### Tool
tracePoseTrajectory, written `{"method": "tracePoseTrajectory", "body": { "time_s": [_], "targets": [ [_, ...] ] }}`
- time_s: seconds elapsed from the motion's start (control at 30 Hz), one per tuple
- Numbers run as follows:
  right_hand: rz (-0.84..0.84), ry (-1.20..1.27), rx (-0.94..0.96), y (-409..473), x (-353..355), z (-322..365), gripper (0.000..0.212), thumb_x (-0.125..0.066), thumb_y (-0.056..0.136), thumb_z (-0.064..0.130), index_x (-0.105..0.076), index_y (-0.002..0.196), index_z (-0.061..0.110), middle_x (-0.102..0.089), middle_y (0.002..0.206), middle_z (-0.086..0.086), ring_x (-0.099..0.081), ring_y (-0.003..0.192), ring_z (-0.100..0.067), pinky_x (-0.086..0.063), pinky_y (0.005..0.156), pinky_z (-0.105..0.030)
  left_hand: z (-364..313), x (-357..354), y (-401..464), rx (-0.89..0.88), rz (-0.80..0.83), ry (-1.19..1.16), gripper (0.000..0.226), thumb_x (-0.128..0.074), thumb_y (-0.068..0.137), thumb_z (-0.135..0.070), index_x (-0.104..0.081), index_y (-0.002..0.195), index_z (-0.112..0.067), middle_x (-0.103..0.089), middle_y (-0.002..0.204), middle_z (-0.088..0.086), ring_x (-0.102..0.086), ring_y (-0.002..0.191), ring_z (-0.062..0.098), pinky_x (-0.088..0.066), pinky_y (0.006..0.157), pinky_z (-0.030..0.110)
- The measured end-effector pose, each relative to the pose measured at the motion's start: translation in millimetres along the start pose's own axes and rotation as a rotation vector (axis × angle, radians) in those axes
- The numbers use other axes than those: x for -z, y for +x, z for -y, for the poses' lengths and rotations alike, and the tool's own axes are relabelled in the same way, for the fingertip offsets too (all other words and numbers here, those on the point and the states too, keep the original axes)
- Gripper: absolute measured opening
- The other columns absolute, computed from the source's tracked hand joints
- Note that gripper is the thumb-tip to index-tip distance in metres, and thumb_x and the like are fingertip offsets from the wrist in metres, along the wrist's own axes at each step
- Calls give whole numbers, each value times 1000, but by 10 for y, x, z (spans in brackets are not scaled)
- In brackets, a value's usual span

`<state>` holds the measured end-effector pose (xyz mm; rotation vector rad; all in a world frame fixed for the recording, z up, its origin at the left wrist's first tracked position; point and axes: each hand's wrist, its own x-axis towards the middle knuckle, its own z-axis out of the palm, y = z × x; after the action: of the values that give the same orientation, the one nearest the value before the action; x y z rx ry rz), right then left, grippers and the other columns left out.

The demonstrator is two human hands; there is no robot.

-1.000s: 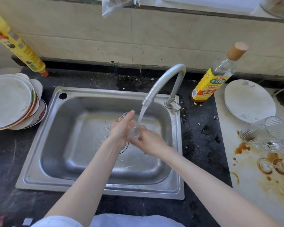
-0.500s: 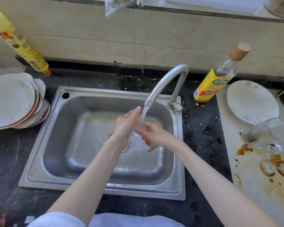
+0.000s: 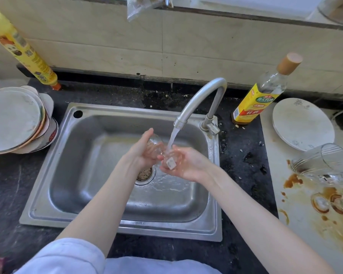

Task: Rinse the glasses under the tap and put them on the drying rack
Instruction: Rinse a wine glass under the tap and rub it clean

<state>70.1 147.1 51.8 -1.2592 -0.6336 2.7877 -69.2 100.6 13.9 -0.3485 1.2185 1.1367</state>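
Note:
A small clear glass (image 3: 160, 153) with a white label lies on its side between both hands over the steel sink (image 3: 83, 147). My left hand (image 3: 142, 153) wraps its far end and my right hand (image 3: 184, 165) cups its near end from below. Water runs from the curved tap (image 3: 198, 99) onto the glass and my right fingers. More clear glasses (image 3: 323, 161) lie tipped on the stained white board (image 3: 305, 220) at the right. No drying rack is in view.
A stack of plates (image 3: 14, 119) sits left of the sink, with a yellow tube (image 3: 22, 50) leaning on the wall behind. A yellow-labelled bottle (image 3: 257, 97) stands right of the tap, beside a white plate (image 3: 301, 123). The sink drain (image 3: 145, 174) lies under my hands.
Both hands have turned the glass under the stream and lifted it slightly; my right palm now faces up and the glass's white label shows.

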Motion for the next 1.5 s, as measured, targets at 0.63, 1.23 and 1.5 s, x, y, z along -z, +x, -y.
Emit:
{"method": "tracePoseTrajectory", "body": {
  "time_s": [0.63,1.23,1.5],
  "targets": [
    [-8,-218,287,-48,-26,0,12,-57,90,11,-61,102,7,-67,76,-18,-69,57,-18,-59,62,-29,58,92,66,237,-63,-299,66,-73,73,-47,-54,114,-1,-68,93,22,-66,85,34,-50,70,50],
    [-317,-837,438,200,237,-252,39,-66,86,15,-44,117,23,-61,96,-13,-56,79,-15,-49,75,-33,333,-33,-151,-511,84,573,89,-54,67,-74,-30,138,-25,-53,133,1,-49,124,19,-30,110,46],
    [-197,-539,476,230,268,-206,39,-37,97,46,-63,108,20,-61,80,-1,-49,64,-11,-38,71,-30,281,-58,-341,-820,-37,653,44,-52,93,-24,-44,135,-12,-53,130,0,-52,114,8,-45,94,19]
  ]
}}
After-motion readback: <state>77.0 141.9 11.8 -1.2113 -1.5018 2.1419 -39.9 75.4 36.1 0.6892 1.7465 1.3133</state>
